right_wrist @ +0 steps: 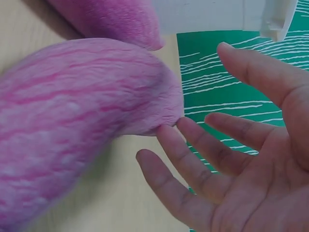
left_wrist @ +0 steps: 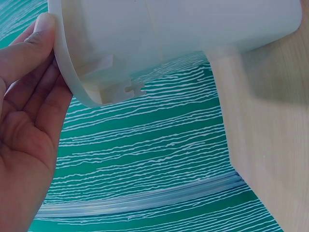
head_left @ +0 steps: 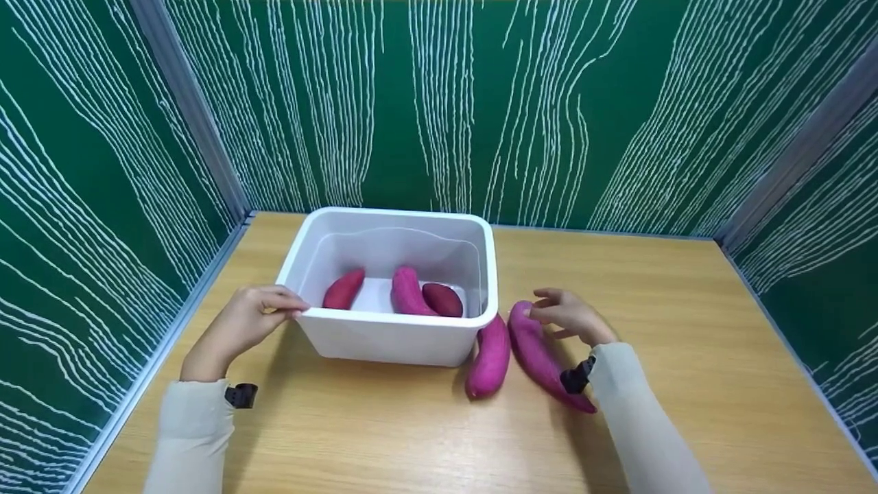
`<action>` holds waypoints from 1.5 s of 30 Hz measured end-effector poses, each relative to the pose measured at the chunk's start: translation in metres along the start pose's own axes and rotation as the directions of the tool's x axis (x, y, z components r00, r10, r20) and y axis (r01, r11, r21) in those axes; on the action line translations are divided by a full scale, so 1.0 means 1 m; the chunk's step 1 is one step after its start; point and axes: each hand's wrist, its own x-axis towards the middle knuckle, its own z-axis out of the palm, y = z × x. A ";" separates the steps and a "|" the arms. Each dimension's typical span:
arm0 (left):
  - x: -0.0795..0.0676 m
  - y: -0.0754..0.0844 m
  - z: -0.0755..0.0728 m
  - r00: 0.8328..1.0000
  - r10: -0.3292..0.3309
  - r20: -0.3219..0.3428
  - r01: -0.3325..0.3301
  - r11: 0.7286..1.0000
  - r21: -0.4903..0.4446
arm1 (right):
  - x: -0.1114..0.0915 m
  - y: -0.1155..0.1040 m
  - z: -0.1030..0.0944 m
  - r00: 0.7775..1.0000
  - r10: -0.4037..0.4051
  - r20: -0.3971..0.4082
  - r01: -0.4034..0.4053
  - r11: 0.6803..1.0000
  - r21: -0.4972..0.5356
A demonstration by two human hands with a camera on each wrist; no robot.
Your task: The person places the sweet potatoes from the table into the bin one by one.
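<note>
bin rim [head_left: 391, 317] was pinched by our left hand [head_left: 252, 315]. our right hand [head_left: 568, 317] spread by the rightmost, part-hidden sweet potato [head_left: 536, 353], contact unclear.

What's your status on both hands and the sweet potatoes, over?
Left hand pinching white bin by its rim. Right hand at outer pink sweet potato, not gripping. Second sweet potato lies between it and the white bin.

there's the bin [head_left: 394, 339] on the table [head_left: 686, 384], wall [head_left: 507, 137] behind; in it, a left sweet potato [head_left: 344, 289], a middle sweet potato [head_left: 409, 291] just beside a right sweet potato [head_left: 444, 300]; outside, to its right, a nearer sweet potato [head_left: 490, 360] by the front corner, a farther sweet potato [head_left: 538, 357] past that; left hand [head_left: 250, 321] at the front left corner, right hand [head_left: 575, 318] at the farther one's back end
</note>
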 end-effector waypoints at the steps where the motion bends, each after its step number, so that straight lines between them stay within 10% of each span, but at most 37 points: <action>1: 0.000 0.000 0.000 1.000 0.002 -0.003 -0.002 1.000 0.000 | 0.000 0.002 0.001 1.000 0.007 -0.006 -0.007 1.000 0.000; 45: -0.002 -0.001 0.002 1.000 0.015 -0.023 -0.016 1.000 -0.013 | 0.005 0.049 0.030 0.999 0.040 -0.027 -0.040 0.999 -0.003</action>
